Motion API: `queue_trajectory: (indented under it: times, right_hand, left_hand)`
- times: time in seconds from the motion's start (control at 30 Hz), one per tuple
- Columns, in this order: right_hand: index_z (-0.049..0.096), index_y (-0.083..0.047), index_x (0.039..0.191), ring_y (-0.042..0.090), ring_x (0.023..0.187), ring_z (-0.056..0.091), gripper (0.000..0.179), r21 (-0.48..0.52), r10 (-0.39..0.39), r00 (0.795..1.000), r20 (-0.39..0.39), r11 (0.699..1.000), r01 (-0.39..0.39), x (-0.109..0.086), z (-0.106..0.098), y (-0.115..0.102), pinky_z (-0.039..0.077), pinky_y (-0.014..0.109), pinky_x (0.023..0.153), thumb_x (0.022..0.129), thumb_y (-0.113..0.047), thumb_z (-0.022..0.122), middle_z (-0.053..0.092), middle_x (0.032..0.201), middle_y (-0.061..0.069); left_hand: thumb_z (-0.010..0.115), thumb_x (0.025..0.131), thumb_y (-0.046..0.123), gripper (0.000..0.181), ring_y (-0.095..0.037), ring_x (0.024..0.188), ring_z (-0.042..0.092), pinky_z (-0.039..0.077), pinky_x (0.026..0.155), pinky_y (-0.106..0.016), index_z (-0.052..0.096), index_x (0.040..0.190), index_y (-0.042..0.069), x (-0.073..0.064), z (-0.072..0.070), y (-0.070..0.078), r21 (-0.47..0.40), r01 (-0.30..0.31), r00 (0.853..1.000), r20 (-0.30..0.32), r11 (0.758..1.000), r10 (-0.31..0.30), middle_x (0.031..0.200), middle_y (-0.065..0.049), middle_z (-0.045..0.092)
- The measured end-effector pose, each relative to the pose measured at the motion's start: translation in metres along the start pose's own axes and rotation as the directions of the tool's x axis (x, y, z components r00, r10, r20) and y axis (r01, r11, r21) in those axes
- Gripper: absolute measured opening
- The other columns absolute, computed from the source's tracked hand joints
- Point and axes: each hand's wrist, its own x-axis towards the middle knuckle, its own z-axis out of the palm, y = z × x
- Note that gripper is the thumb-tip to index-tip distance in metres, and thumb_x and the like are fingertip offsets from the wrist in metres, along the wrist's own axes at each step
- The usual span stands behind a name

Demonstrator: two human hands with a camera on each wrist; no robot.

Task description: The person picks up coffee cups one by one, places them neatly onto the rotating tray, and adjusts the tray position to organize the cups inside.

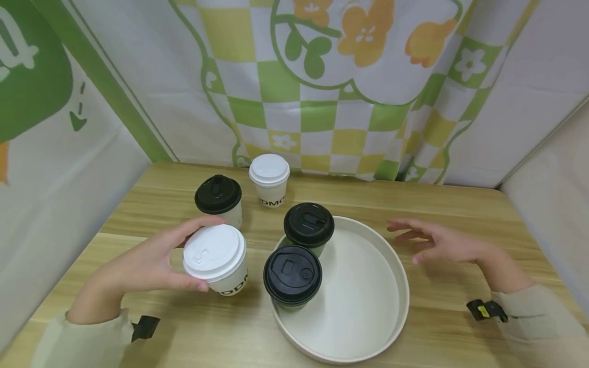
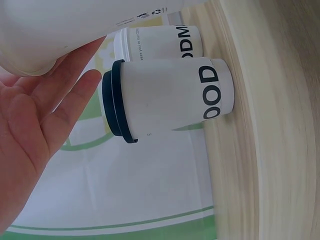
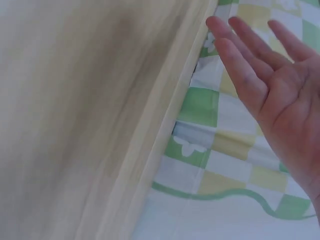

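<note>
My left hand holds a white paper cup with a white lid, thumb on the near side and fingers on the far side. In the left wrist view this cup fills the top left and hides part of the fingers. Just behind it stands a white cup with a black lid. Two black-lidded green cups, one nearer and one farther, stand at the left of a round cream tray. Right of the tray, my right hand hovers with loosely bent fingers, holding nothing.
Another white-lidded cup stands near the back edge of the wooden table. A green and yellow checked curtain hangs right behind that edge. Pale fabric walls close in both sides.
</note>
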Motion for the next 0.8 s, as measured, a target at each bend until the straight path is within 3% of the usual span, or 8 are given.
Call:
queue_trajectory:
  times: [0.13, 0.23, 0.43, 0.53, 0.8]
  right_hand:
    - [0.022, 0.005, 0.154, 0.027, 0.136, 0.049, 0.077, -0.032, 0.004, 0.998, 0.065, 0.999, -0.002, 0.024, -0.015, 0.005, 0.047, 0.033, 0.106, 0.092, 0.0, 0.066, 0.035, 0.154, 0.025]
    - [0.023, 0.006, 0.153, 0.044, 0.135, 0.045, 0.076, -0.03, 0.021, 0.993, 0.116, 0.999, -0.018, 0.041, -0.021, 0.008, 0.048, 0.039, 0.107, 0.092, -0.002, 0.066, 0.03, 0.154, 0.033]
    - [0.026, 0.003, 0.154, 0.051, 0.136, 0.042, 0.075, 0.013, 0.031, 0.981, 0.192, 0.999, -0.034, 0.068, -0.029, 0.012, 0.04, 0.057, 0.109, 0.092, -0.006, 0.067, 0.033, 0.155, 0.03]
    - [0.027, 0.003, 0.154, 0.05, 0.136, 0.042, 0.074, 0.045, 0.018, 0.975, 0.22, 0.999, -0.029, 0.08, -0.03, 0.012, 0.04, 0.058, 0.11, 0.092, -0.005, 0.067, 0.033, 0.156, 0.03]
    - [0.025, 0.005, 0.153, 0.046, 0.139, 0.04, 0.073, 0.169, -0.033, 0.942, 0.334, 0.985, -0.025, 0.107, -0.027, 0.016, 0.047, 0.036, 0.108, 0.092, 0.003, 0.063, 0.029, 0.157, 0.029]
  left_hand:
    - [0.094, 0.064, 0.026, 0.097, -0.005, 0.114, 0.056, 0.043, 0.096, -0.018, 0.043, 0.146, 0.025, -0.001, -0.001, 0.0, -0.001, 0.009, 1.0, -0.001, 1.0, -0.009, 0.13, 0.011, 0.059]
    - [0.094, 0.064, 0.025, 0.097, -0.005, 0.114, 0.056, 0.043, 0.097, -0.017, 0.043, 0.147, 0.023, -0.001, -0.001, 0.0, -0.001, 0.007, 1.0, -0.001, 1.0, -0.007, 0.131, 0.011, 0.059]
    - [0.094, 0.064, 0.025, 0.096, -0.005, 0.113, 0.057, 0.045, 0.095, -0.018, 0.044, 0.146, 0.019, 0.0, -0.001, -0.003, -0.007, -0.011, 1.0, 0.007, 1.0, 0.011, 0.13, 0.01, 0.059]
    - [0.094, 0.065, 0.025, 0.095, -0.005, 0.113, 0.057, 0.045, 0.095, -0.02, 0.044, 0.146, 0.019, 0.001, 0.0, -0.004, -0.007, -0.012, 1.0, 0.008, 1.0, 0.012, 0.13, 0.011, 0.06]
    - [0.094, 0.064, 0.024, 0.096, -0.006, 0.114, 0.057, 0.046, 0.095, -0.022, 0.044, 0.146, 0.021, 0.004, 0.002, -0.005, -0.025, -0.022, 1.0, 0.017, 0.999, 0.023, 0.131, 0.01, 0.06]
